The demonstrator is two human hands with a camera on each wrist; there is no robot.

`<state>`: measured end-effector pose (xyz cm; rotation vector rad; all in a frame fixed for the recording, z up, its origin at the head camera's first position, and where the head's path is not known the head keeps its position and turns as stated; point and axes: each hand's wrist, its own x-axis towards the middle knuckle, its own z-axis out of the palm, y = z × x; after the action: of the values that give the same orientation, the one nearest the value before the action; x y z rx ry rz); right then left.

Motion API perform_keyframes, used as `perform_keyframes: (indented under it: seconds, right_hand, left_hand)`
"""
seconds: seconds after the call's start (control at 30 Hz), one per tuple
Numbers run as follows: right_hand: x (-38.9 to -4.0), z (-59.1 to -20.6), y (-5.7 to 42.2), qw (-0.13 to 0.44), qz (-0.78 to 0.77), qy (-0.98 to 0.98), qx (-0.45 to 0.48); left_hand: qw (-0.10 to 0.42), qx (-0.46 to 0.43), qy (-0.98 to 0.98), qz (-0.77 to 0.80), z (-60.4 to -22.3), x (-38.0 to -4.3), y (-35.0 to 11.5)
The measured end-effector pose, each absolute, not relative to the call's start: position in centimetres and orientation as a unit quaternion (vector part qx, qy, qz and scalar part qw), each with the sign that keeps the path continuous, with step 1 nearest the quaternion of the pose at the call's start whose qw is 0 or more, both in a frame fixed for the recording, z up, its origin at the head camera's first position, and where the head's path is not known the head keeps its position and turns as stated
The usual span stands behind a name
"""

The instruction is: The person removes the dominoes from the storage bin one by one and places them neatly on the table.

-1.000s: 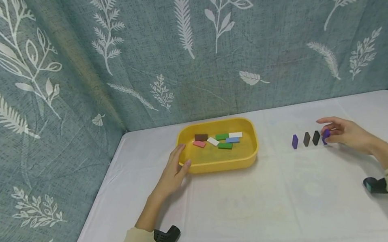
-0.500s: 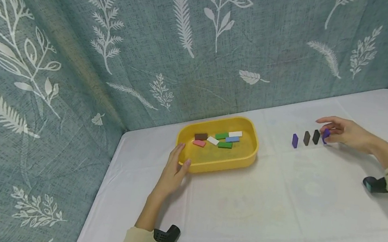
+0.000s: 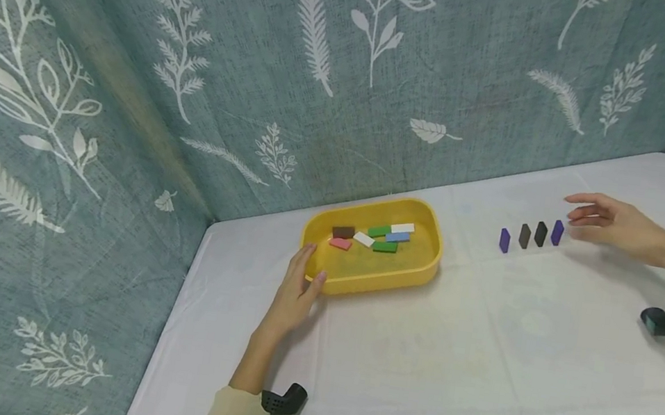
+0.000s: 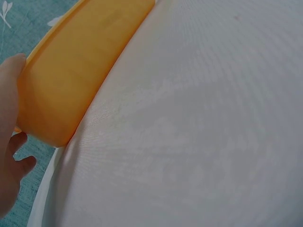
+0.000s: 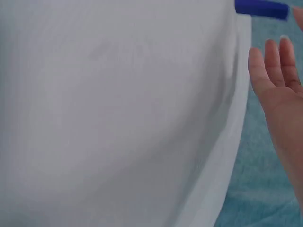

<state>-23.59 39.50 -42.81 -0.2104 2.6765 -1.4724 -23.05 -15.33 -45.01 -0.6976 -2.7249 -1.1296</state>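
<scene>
My left hand (image 3: 293, 298) holds the near-left corner of a yellow tray (image 3: 385, 289), thumb at its front wall and fingers at its left end. In the left wrist view the thumb lies against the tray wall (image 4: 80, 71). My right hand (image 3: 628, 231) hovers with loosely bent fingers just right of a purple domino (image 3: 557, 233), holding nothing. That domino stands upright at the right end of a row with a black domino (image 3: 540, 234), a dark brown domino (image 3: 525, 236) and another purple domino (image 3: 505, 241). In the right wrist view a purple domino (image 5: 261, 8) shows above the fingers.
Inside the tray lie several dominoes: brown (image 3: 343, 232), pink (image 3: 340, 243), white (image 3: 364, 240), blue (image 3: 397, 237) and green (image 3: 385, 247) among them. A white cloth covers the table (image 3: 411, 379). A patterned teal curtain (image 3: 329, 137) hangs behind and to the left.
My right hand has let go of the rightmost purple domino and drawn back to the right. The domino stands by itself. My left hand stays on the tray.
</scene>
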Motion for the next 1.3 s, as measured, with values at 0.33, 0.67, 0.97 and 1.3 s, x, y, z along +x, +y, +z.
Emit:
perform_keyframes:
  seconds: [0.33,0.67,0.97,1.3]
  right_hand:
    - [-20.3,-43.2,40.8,-0.086,-0.708,0.701,0.002]
    - [-18.3,-40.7,33.3,0.089,-0.898,0.414,-0.118]
    - [-18.8,-37.8,25.0,0.172,-0.88,0.422,-0.132]
    - [-23.9,-37.1,15.3,0.206,-0.793,0.572,-0.044]
  left_hand:
    - [0.05,-0.231,-0.894,-0.38,-45.1,-23.2,-15.5]
    - [0.048,-0.231,-0.894,-0.381,-45.0,-23.3,-15.7]
    - [0.049,-0.232,-0.896,-0.375,-44.7,-23.3,-15.7]
    - [0.051,-0.234,-0.893,-0.381,-44.9,-23.3,-15.6]
